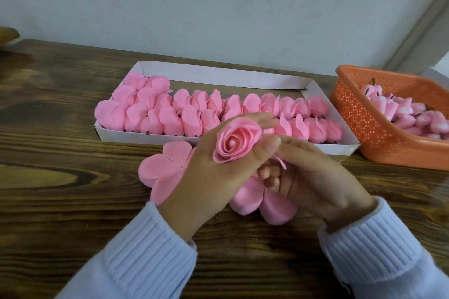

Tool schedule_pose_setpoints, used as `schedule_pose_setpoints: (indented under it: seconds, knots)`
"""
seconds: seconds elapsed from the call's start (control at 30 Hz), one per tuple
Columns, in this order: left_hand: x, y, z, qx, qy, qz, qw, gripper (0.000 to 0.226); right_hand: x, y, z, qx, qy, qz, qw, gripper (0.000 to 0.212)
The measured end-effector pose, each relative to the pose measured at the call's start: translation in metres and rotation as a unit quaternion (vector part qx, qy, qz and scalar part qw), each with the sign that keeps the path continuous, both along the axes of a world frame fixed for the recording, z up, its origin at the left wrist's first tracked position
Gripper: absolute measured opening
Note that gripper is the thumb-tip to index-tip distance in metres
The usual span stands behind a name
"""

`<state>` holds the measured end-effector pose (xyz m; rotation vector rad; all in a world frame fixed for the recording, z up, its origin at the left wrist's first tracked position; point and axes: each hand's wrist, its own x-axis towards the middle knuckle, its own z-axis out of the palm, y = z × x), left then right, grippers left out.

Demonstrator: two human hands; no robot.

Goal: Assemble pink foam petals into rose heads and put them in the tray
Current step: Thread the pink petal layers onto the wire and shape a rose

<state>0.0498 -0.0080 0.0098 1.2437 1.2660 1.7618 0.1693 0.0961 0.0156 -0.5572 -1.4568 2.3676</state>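
Rose head (237,139), pink foam, petals wound in a spiral: held above the middle of the table (73,153), just in front of the tray's near wall. Left hand (213,177): pinches the rose head between thumb and straight forefinger. Right hand (313,172): close under the rose head, forefinger touching the left thumb, other fingers curled; whether they grip anything cannot be told.

Flat petal pieces (160,167): two pink sets lying on the table beneath the hands, largely covered by them.

Tray (218,73): shallow white card box toward the far edge, holding two rows of finished rose heads (194,114) on their sides; the raised rose head hides part of the near row.

Basket (364,128): orange, perforated, at the far right corner, just beside the tray, holding pink buds (413,114).

Sleeves (145,250): pale blue, ribbed cuffs.
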Motion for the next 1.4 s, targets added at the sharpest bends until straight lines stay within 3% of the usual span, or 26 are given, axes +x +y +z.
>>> schedule_pose_setpoints:
  seconds: [0.13, 0.3, 0.47, 0.53, 0.63, 0.73, 0.83, 0.97, 1.17, 1.3, 1.4]
  knots:
    - [0.003, 0.001, -0.002, 0.005, -0.009, 0.012, 1.000, 0.035, -0.001, -0.005, -0.002, 0.140, 0.039, -0.132, 0.981, 0.020]
    - [0.005, 0.003, -0.005, 0.023, -0.029, 0.028, 0.999, 0.022, -0.001, -0.013, -0.005, 0.426, 0.054, -0.279, 0.859, 0.011]
    - [0.005, 0.005, -0.006, 0.022, -0.027, 0.015, 0.999, 0.019, -0.002, -0.021, -0.003, 0.557, 0.080, -0.311, 0.766, 0.008]
    - [0.006, 0.004, -0.005, 0.028, -0.016, -0.003, 0.999, 0.010, -0.002, -0.022, -0.002, 0.565, 0.087, -0.321, 0.755, 0.009]
    - [0.007, 0.004, -0.006, 0.035, -0.011, -0.016, 0.999, 0.010, -0.002, -0.025, -0.001, 0.537, 0.097, -0.344, 0.764, 0.012]
    - [0.008, 0.004, -0.006, 0.033, -0.011, -0.012, 0.999, 0.011, -0.002, -0.027, 0.001, 0.475, 0.141, -0.329, 0.804, 0.006]
    - [0.007, 0.004, -0.005, 0.026, -0.012, 0.003, 1.000, 0.007, -0.002, -0.026, 0.002, 0.445, 0.170, -0.316, 0.821, 0.008]
    - [0.002, 0.005, -0.007, 0.022, 0.000, 0.005, 1.000, 0.011, -0.005, -0.022, -0.001, 0.345, 0.099, -0.306, 0.882, 0.014]
    - [0.001, 0.004, -0.006, 0.058, -0.066, 0.003, 0.996, 0.033, -0.010, -0.022, -0.006, 0.214, -0.033, -0.144, 0.966, 0.020]
    - [0.004, 0.001, -0.004, 0.029, -0.084, -0.030, 0.996, 0.024, -0.011, -0.032, -0.003, 0.043, -0.003, -0.022, 0.999, 0.020]
    - [0.008, 0.000, -0.004, 0.005, -0.098, -0.030, 0.995, 0.043, -0.012, -0.035, -0.005, -0.019, 0.030, 0.012, 0.999, 0.020]
